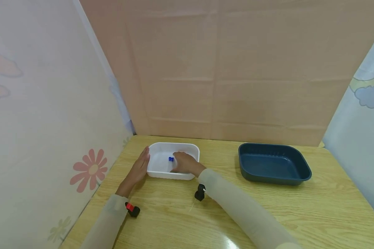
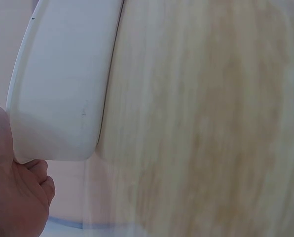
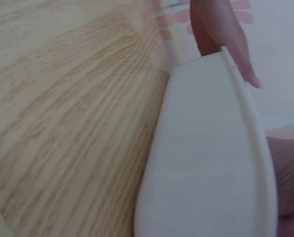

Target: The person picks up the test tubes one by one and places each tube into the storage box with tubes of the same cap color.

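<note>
A white rectangular tub (image 1: 171, 175) stands on the table, and two small blue pieces (image 1: 171, 159) lie on its floor, too small to tell their kind. My right hand (image 1: 186, 163) reaches over the near right part of the tub. Its thumb and fingers are spread apart beside the blue pieces, with nothing visible between them. Along the tub's left end, my left hand (image 1: 139, 168) rests against the wall with fingers extended. The left wrist view shows that hand (image 2: 18, 192) touching the tub's corner. In the right wrist view, the tub's wall (image 3: 206, 148) hides most of the right hand (image 3: 290, 182).
A dark blue rectangular tub (image 1: 274, 180) stands to the right on the wooden table (image 1: 174, 214). A brown sheet (image 1: 224, 76) hangs behind the table. Flower-patterned cloth (image 1: 50, 124) borders the left side, and another patterned cloth (image 1: 361, 138) the right.
</note>
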The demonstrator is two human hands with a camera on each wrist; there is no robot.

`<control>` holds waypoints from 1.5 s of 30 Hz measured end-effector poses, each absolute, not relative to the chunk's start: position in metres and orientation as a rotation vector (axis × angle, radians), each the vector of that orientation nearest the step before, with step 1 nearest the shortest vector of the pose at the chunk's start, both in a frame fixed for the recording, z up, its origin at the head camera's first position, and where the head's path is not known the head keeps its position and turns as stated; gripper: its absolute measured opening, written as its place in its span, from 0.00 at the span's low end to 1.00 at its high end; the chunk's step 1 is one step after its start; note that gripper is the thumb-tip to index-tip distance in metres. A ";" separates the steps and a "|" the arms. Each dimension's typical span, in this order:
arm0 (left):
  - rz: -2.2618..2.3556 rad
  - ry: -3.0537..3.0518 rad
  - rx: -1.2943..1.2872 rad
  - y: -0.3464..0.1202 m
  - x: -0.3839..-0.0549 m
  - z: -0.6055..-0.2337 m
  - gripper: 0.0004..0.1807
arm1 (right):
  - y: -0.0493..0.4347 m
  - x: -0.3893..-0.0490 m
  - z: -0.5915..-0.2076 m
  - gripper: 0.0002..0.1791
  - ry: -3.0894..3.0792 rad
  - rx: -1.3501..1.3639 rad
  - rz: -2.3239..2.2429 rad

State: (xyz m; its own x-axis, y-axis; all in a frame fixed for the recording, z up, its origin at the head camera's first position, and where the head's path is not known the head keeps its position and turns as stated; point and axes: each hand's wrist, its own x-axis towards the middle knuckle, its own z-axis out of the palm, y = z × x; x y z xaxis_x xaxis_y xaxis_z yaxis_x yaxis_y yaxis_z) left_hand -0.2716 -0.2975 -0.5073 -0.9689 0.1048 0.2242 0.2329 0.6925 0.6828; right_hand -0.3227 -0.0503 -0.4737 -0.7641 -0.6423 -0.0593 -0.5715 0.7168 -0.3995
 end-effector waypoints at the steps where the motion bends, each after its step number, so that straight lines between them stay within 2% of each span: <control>1: -1.136 -2.735 -0.275 -0.298 -0.272 -0.507 0.33 | -0.049 -0.322 -0.472 0.46 2.719 -0.967 -0.564; 6: -1.132 -2.752 -0.270 -0.299 -0.271 -0.507 0.34 | -0.039 -0.318 -0.460 0.50 2.694 -0.955 -0.682; 19: -1.140 -2.747 -0.276 -0.297 -0.270 -0.506 0.34 | -0.003 -0.291 -0.441 0.49 2.738 -1.039 -0.771; 45: -1.151 -2.776 -0.269 -0.300 -0.269 -0.504 0.35 | 0.059 -0.241 -0.438 0.49 2.809 -1.049 -0.828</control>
